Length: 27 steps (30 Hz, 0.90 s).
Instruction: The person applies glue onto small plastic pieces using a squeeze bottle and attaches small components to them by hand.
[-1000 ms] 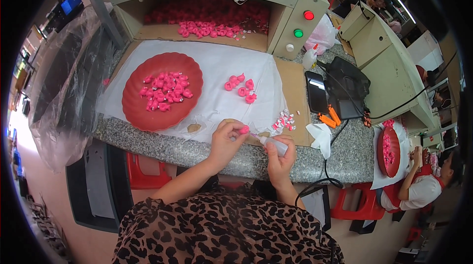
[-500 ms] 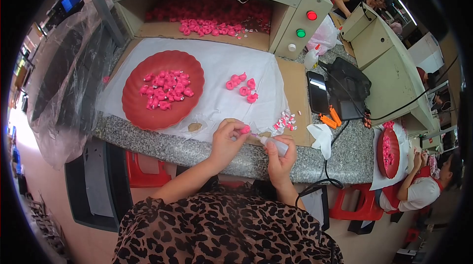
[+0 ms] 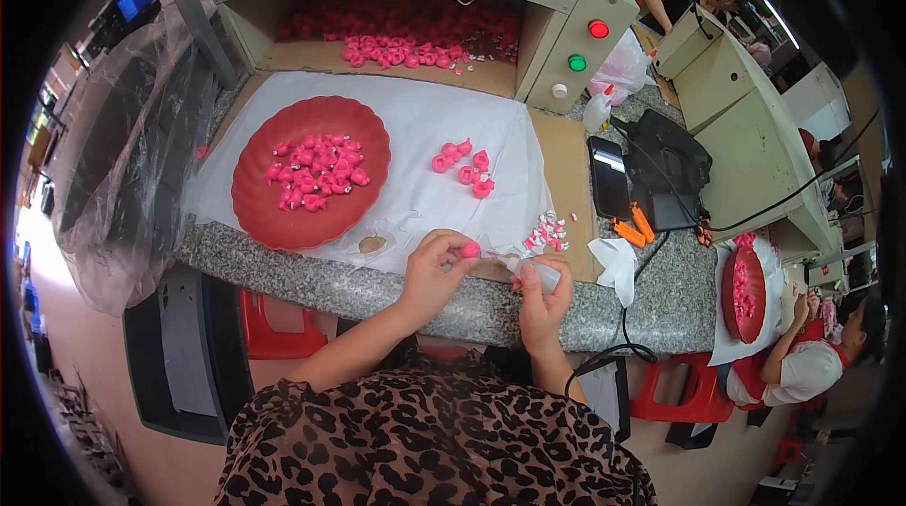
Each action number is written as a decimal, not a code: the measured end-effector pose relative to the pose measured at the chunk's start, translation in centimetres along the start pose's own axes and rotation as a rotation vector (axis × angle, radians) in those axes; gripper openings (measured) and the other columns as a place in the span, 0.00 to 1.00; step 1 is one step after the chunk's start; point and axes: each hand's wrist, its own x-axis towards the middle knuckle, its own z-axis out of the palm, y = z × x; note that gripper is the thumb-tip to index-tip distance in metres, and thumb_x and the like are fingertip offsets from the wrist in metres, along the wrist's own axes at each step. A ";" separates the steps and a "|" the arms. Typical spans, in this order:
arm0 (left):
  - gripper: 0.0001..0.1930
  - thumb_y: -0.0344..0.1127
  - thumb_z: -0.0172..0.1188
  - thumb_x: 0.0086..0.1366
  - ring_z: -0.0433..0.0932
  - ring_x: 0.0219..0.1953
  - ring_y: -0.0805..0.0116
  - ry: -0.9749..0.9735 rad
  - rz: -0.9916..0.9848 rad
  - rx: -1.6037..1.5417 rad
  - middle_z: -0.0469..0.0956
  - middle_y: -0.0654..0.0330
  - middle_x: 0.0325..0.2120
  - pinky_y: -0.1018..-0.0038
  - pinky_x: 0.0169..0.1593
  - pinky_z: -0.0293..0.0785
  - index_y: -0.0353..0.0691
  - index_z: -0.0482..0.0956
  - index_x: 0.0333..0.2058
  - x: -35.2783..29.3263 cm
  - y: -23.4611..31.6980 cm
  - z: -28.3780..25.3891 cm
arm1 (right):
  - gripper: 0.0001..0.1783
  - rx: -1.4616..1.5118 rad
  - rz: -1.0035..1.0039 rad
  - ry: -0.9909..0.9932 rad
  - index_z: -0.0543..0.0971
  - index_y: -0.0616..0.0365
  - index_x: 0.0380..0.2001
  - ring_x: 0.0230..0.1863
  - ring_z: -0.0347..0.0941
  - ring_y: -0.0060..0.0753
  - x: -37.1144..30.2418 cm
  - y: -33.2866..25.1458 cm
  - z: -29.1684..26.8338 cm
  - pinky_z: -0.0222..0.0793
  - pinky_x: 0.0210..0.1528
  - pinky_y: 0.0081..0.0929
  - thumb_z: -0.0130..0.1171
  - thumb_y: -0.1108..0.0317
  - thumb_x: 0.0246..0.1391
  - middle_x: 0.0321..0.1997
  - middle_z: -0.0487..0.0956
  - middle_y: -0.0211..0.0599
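Note:
Between the fingertips of my left hand [image 3: 434, 270] is a small pink molded piece [image 3: 469, 249]. My right hand [image 3: 545, 301] is wrapped round a small translucent squeeze bottle [image 3: 533, 285], its thin nozzle tilted toward the pink piece. I cannot tell whether the tip touches it. Beyond my hands, a few loose pink pieces [image 3: 466, 168] rest on the white sheet [image 3: 415, 128]. To their left, a red scalloped plate [image 3: 260, 199] bears a heap of similar pink pieces [image 3: 316, 169]. Small pink and white bits [image 3: 547, 232] lie beside my right hand.
A beige machine [image 3: 552, 53] stands at the back, pink pieces piled in its opening. On the right are a phone [image 3: 608, 177], a black bag [image 3: 670, 161], orange-handled items [image 3: 629, 232] and a crumpled white tissue [image 3: 615, 268]. A co-worker [image 3: 802, 364] sits at far right.
My right hand has drawn the bottle slightly to the right, away from the pink piece. My left hand stays in place with its piece. The red plate looks shifted very slightly left.

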 end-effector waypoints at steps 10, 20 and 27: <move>0.13 0.26 0.48 0.55 0.69 0.35 0.63 -0.357 -0.019 0.258 0.69 0.56 0.30 0.74 0.40 0.64 0.35 0.70 0.41 1.3 3.2 -1.9 | 0.07 0.238 0.094 0.003 0.65 0.61 0.31 0.25 0.66 0.21 1.0 -0.4 -1.1 0.63 0.26 0.16 0.51 0.72 0.49 0.31 0.67 0.34; 0.14 0.27 0.46 0.57 0.65 0.40 0.59 -0.576 -0.018 0.325 0.68 0.55 0.34 0.71 0.45 0.60 0.37 0.68 0.44 2.1 3.3 -2.8 | 0.07 0.078 0.112 -0.145 0.65 0.62 0.30 0.25 0.65 0.20 1.8 -0.7 -1.4 0.62 0.27 0.16 0.51 0.74 0.49 0.31 0.66 0.33; 0.16 0.26 0.47 0.57 0.64 0.39 0.65 -0.592 -0.019 0.330 0.68 0.58 0.34 0.75 0.44 0.61 0.39 0.67 0.46 2.0 3.1 -2.9 | 0.07 0.063 0.108 -0.131 0.66 0.61 0.29 0.23 0.66 0.20 1.9 -0.3 -1.2 0.62 0.25 0.14 0.52 0.72 0.48 0.29 0.67 0.33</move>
